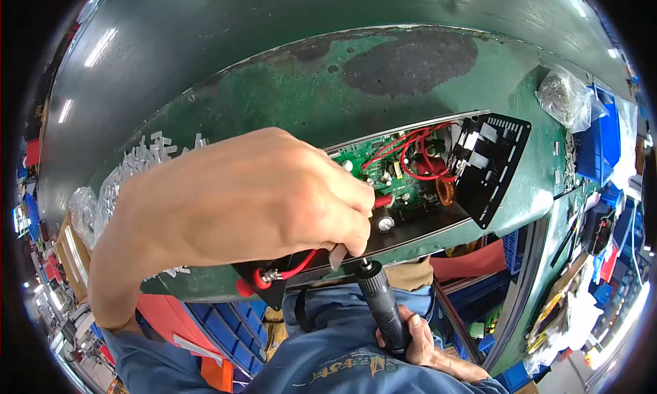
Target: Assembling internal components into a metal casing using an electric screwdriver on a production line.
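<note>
In front of me on the bench lies an electronic device in a long open black metal case [410, 237], with a green circuit board [350, 153] and looped red wires [405, 163] inside. My left hand [274, 195] reaches across the case's left part, fingers closed in a pinch at its near edge. A small grey metal piece [337, 256] shows at those fingertips. My right hand [419, 336] is wrapped round a black electric screwdriver [383, 305]. Its bit points up at the near wall of the case, close to my left fingertips; contact is unclear. My left hand hides part of the board.
A black slotted end panel [497, 168] stands at the case's right end. At the left end is a red cable terminal [262, 278]. Metal clips [140, 158] are heaped at left. A clear bag of small parts [564, 98] sits beside a blue bin [599, 137] at right.
</note>
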### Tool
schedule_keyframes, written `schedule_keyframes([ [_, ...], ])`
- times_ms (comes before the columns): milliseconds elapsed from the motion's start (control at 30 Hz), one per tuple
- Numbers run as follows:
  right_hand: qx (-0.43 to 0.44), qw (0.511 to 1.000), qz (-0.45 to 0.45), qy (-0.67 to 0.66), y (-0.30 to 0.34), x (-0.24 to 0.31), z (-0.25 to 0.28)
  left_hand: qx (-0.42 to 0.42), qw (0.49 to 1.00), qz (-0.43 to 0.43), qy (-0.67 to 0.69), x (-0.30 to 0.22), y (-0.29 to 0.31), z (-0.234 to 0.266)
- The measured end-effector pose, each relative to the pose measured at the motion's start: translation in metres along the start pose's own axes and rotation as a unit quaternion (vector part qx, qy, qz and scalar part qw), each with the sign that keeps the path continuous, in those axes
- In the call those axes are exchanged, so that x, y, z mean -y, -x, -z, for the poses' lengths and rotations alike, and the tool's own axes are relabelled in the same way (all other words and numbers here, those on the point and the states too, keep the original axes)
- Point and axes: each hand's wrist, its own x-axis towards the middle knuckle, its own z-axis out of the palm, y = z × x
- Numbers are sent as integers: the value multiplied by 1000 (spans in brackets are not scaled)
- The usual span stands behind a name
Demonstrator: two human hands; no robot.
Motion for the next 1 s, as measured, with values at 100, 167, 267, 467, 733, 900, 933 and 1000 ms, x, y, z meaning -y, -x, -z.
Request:
schedule_keyframes([
  [100, -6, 1000, 3, -5, 1, -4, -2, -21, 1000, -6, 8, 3, 0, -5],
  [167, -9, 1000, 7, -14, 1, -4, -4, -27, 1000, -12, 9, 5, 0, -6],
  [267, -5, 1000, -9, 3, 1, 0, -7, -32, 999, -13, 4, 4, 0, -5],
  [467, 11, 1000, 15, -6, 1, -13, -6, -55, 998, -12, -16, 1, 1, -10],
  [733, -22, 999, 10, -29, 0, -12, -11, -77, 997, -19, -26, 2, -1, -16],
  [900, -22, 999, 15, -32, 1, -13, -12, -50, 998, -27, -7, 2, 0, -6],
  [933, -17, 999, 18, -34, 1, -14, -11, -49, 998, -26, -7, 0, -1, -3],
  [1000, -21, 999, 9, -35, 1, -11, -12, -11, 999, -20, -23, -1, -5, 1],
])
